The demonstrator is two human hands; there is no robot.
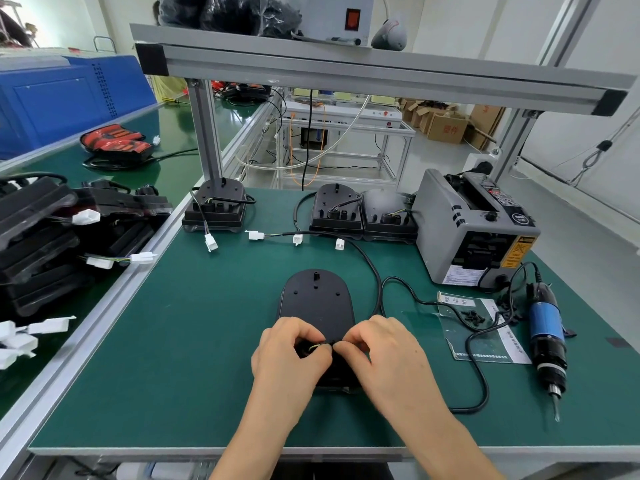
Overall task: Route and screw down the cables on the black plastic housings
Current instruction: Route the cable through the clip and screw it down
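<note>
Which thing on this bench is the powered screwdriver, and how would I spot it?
Find the green bench mat, then the grey tape dispenser at its right edge. Just in front of it lies the electric screwdriver: the only blue-and-black cylinder there, with a metal bit pointing at the near edge.

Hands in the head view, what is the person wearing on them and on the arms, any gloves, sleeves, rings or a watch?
Nothing is worn. The left hand and right hand are bare, with no gloves or rings showing. The left forearm and right forearm are bare down to the picture's bottom edge: no sleeve, watch or wristband in view.
</note>
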